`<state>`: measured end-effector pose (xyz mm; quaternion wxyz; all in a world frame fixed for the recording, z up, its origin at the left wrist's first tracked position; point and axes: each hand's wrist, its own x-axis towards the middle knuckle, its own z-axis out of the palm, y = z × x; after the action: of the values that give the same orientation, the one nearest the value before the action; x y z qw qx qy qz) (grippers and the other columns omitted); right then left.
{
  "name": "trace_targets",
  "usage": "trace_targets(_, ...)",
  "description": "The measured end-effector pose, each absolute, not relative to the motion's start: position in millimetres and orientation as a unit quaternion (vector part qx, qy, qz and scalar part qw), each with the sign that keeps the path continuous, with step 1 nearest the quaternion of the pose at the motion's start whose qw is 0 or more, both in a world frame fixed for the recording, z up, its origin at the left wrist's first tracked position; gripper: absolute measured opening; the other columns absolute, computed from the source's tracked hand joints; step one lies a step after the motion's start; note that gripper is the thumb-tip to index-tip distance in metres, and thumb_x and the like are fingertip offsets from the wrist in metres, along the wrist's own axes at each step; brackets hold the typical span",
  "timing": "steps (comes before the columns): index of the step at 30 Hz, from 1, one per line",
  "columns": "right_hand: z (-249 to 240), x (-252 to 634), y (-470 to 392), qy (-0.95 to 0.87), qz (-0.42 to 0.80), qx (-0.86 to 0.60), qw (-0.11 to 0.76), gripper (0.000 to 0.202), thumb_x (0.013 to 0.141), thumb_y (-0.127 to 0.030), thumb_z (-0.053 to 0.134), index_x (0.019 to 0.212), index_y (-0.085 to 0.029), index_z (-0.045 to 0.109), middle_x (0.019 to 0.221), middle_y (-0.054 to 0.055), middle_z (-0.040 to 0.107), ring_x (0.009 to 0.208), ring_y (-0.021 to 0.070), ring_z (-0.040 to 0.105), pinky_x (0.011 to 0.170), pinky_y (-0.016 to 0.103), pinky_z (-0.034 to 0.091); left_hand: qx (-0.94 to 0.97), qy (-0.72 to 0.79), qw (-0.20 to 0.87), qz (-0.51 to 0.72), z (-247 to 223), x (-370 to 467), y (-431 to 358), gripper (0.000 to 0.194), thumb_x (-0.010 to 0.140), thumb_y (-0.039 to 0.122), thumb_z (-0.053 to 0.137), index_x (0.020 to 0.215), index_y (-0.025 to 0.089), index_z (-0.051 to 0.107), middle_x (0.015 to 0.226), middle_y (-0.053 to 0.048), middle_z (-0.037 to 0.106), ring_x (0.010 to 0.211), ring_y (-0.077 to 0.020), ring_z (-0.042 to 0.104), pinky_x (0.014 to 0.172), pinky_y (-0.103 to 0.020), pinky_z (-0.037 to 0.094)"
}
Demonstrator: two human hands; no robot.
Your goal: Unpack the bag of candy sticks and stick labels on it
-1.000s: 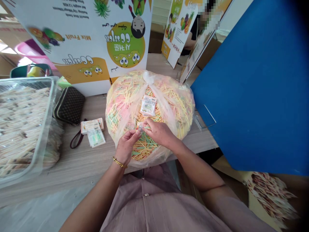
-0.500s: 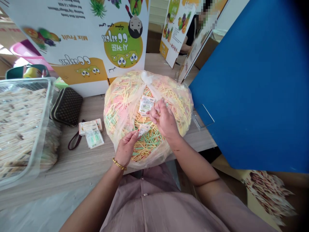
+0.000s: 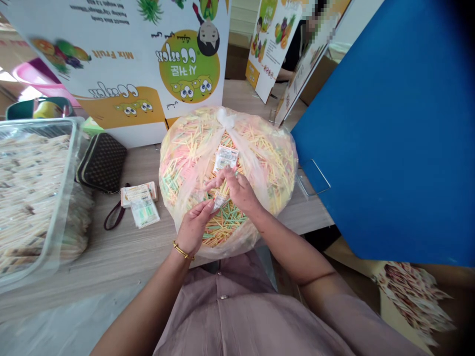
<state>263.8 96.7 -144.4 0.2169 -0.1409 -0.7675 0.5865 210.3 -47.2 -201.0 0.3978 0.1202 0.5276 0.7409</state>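
Observation:
A large clear plastic bag (image 3: 274,163) full of thin coloured sticks bulges on the table, with more sticks (image 3: 226,223) showing through its opening. My left hand (image 3: 193,225) pinches a small printed packet (image 3: 220,200) over that opening. Just right of the packet is my right hand (image 3: 237,190), its thumb and fingers drawn together; what they hold, if anything, is too small to make out. Another printed packet (image 3: 226,158) lies on the sticks beyond my hands.
Left of the bag lie two small packets (image 3: 144,207) and a dark patterned pouch (image 3: 103,162). A clear tub (image 3: 55,217) of wrapped sticks stands far left. Printed cartons (image 3: 122,74) rise behind, and a blue panel (image 3: 401,148) leans at right. Part of a person shows behind the cartons.
My right hand has moved left and slightly down, closer to the packet in my left hand. My left hand has stayed nearly still.

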Motion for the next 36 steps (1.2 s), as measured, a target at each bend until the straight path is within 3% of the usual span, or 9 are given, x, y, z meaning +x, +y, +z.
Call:
trace_targets(4, -146, 265, 103, -0.780, 0.585, -0.121, 0.185, 0.075, 0.097, -0.079, 0.026, 0.077, -0.022, 0.070, 0.085, 0.006, 0.076, 0.098, 0.0197, 0.072, 0.103, 0.035, 0.049, 0.091, 0.506, 0.421, 0.748, -201, 209, -47, 0.033, 0.073, 0.046, 0.084, 0.093, 0.020, 0.080, 0.105, -0.005, 0.079, 0.113, -0.0246, 0.069, 0.110, -0.043, 0.051)
trace_targets(10, -149, 266, 109, -0.708, 0.663, -0.170, 0.175, 0.066, 0.096, -0.075, 0.039, 0.091, -0.021, 0.076, 0.086, 0.007, 0.078, 0.096, 0.0223, 0.075, 0.096, 0.038, 0.055, 0.142, 0.536, 0.404, 0.727, -203, 210, -47, 0.031, 0.080, 0.046, 0.079, 0.099, 0.022, 0.081, 0.105, -0.004, 0.079, 0.109, -0.0231, 0.070, 0.112, -0.042, 0.048)
trace_targets(13, -149, 268, 106, -0.712, 0.665, -0.161, 0.158, 0.066, 0.097, -0.074, 0.038, 0.092, -0.021, 0.077, 0.087, 0.007, 0.078, 0.098, 0.0228, 0.074, 0.095, 0.039, 0.056, 0.118, 0.520, 0.407, 0.741, -199, 210, -45, 0.032, 0.076, 0.046, 0.082, 0.096, 0.021, 0.080, 0.104, -0.005, 0.079, 0.110, -0.0244, 0.070, 0.109, -0.043, 0.050)
trace_targets(15, -150, 269, 104, -0.730, 0.655, -0.141, 0.133, 0.061, 0.098, -0.071, 0.042, 0.095, -0.021, 0.077, 0.094, 0.007, 0.078, 0.100, 0.0218, 0.073, 0.096, 0.038, 0.055, 0.090, 0.502, 0.418, 0.752, -197, 210, -44, 0.033, 0.072, 0.044, 0.085, 0.094, 0.020, 0.080, 0.104, -0.005, 0.079, 0.113, -0.0253, 0.069, 0.107, -0.043, 0.052)
trace_targets(19, -151, 270, 107, -0.704, 0.689, -0.138, 0.106, 0.047, 0.096, -0.062, 0.055, 0.118, -0.024, 0.071, 0.121, 0.006, 0.073, 0.103, 0.0204, 0.072, 0.089, 0.034, 0.057, 0.057, 0.487, 0.444, 0.749, -194, 209, -45, 0.034, 0.072, 0.041, 0.086, 0.095, 0.018, 0.079, 0.109, -0.006, 0.077, 0.112, -0.0236, 0.068, 0.099, -0.040, 0.058)
trace_targets(23, -151, 271, 113, -0.728, 0.672, -0.096, 0.099, 0.050, 0.104, -0.057, 0.039, 0.116, -0.021, 0.073, 0.120, 0.007, 0.074, 0.112, 0.0203, 0.069, 0.104, 0.039, 0.052, 0.040, 0.474, 0.461, 0.749, -193, 207, -49, 0.028, 0.075, 0.037, 0.085, 0.095, 0.019, 0.077, 0.105, -0.003, 0.074, 0.097, -0.0165, 0.069, 0.090, -0.035, 0.063)
trace_targets(26, -152, 272, 116, -0.790, 0.600, -0.086, 0.090, 0.041, 0.103, -0.050, 0.048, 0.116, -0.021, 0.074, 0.124, 0.007, 0.073, 0.121, 0.0219, 0.065, 0.112, 0.042, 0.045, 0.033, 0.458, 0.485, 0.744, -193, 207, -49, 0.024, 0.078, 0.034, 0.083, 0.094, 0.019, 0.075, 0.099, -0.001, 0.073, 0.088, -0.0132, 0.069, 0.088, -0.033, 0.064)
trace_targets(30, -152, 275, 119, -0.773, 0.622, -0.103, 0.066, 0.046, 0.104, -0.048, 0.047, 0.140, -0.023, 0.060, 0.132, 0.008, 0.070, 0.130, 0.0218, 0.060, 0.115, 0.043, 0.043, 0.026, 0.452, 0.496, 0.741, -192, 207, -49, 0.015, 0.086, 0.029, 0.075, 0.096, 0.018, 0.073, 0.106, -0.002, 0.074, 0.093, -0.0135, 0.070, 0.093, -0.035, 0.063)
trace_targets(36, -156, 274, 121, -0.806, 0.577, -0.110, 0.074, 0.040, 0.102, -0.041, 0.051, 0.134, -0.022, 0.064, 0.139, 0.008, 0.065, 0.134, 0.0225, 0.057, 0.118, 0.043, 0.039, 0.054, 0.444, 0.507, 0.737, -191, 208, -51, 0.022, 0.083, 0.027, 0.079, 0.103, 0.017, 0.076, 0.112, -0.004, 0.075, 0.098, -0.0167, 0.071, 0.095, -0.035, 0.062)
